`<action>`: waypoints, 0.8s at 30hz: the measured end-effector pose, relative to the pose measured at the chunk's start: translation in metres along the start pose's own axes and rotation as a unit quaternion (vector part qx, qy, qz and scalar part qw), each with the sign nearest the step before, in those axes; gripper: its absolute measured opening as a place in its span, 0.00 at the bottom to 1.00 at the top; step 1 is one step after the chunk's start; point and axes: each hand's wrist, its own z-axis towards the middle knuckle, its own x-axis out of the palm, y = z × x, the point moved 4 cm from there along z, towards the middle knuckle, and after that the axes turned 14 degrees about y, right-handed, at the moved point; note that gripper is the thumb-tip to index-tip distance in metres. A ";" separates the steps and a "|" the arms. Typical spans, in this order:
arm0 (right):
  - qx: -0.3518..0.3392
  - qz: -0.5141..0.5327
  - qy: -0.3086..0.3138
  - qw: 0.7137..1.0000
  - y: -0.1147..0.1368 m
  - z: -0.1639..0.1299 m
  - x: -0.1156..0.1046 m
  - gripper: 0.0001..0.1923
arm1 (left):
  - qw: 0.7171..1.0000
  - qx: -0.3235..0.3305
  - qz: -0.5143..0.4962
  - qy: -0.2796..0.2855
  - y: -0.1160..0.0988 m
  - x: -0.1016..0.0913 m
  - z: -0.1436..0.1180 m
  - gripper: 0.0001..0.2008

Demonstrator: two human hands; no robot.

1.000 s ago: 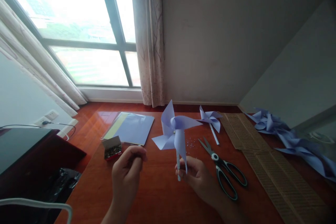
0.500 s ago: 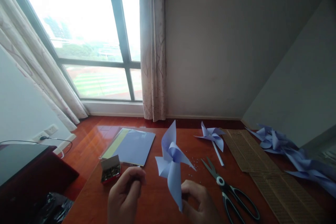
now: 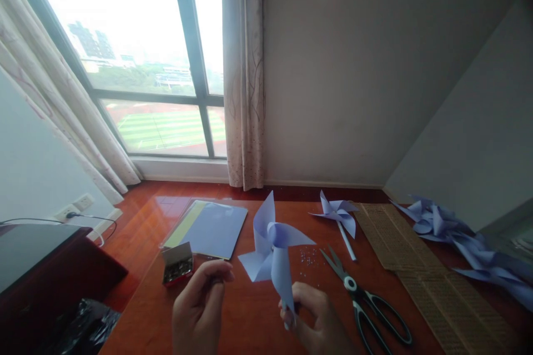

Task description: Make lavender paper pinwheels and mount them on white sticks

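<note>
We work at a reddish-brown wooden worktop (image 3: 250,321) set against a plain wall, with a large window (image 3: 137,66) and pale curtains (image 3: 244,72) beyond our hands to the left. Our right hand (image 3: 318,321) is closed round the white stick of a lilac paper pinwheel (image 3: 272,247), holding it upright just above the worktop, its blades standing above and slightly left of that hand. Our left hand (image 3: 200,305) hovers beside it with the fingers curled and the thumb and forefinger tips pressed together; whether anything is pinched between them we cannot tell. Just beyond the left hand sits a small open box of pins (image 3: 177,263), and past that a stack of coloured paper sheets (image 3: 208,222). To the right of the right hand lie black-handled scissors (image 3: 366,299), a second pinwheel (image 3: 339,216) farther back, strips of brown corrugated card (image 3: 425,272), and a heap of finished pinwheels (image 3: 462,244) along the far right edge.
</note>
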 end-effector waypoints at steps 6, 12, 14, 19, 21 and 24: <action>0.060 -0.004 0.026 0.998 0.004 -0.004 0.000 0.11 | 0.997 -0.052 -0.063 0.005 0.004 0.006 0.005 0.16; 0.080 0.008 0.070 0.994 0.010 -0.005 0.000 0.10 | 0.946 -0.161 -0.249 0.127 0.004 0.025 0.007 0.24; 0.087 0.002 0.075 0.993 0.011 -0.005 -0.001 0.10 | 0.927 -0.177 -0.287 0.163 0.002 0.029 0.005 0.24; 0.102 -0.010 0.069 0.992 0.014 -0.005 -0.004 0.10 | 0.901 -0.188 -0.342 0.190 -0.002 0.030 0.005 0.28; 0.104 -0.017 0.069 0.992 0.016 -0.005 -0.005 0.08 | 0.901 -0.190 -0.344 0.186 -0.003 0.030 0.005 0.28; 0.104 -0.026 0.074 0.991 0.018 -0.006 -0.006 0.07 | 0.906 -0.199 -0.332 0.171 -0.001 0.029 0.006 0.26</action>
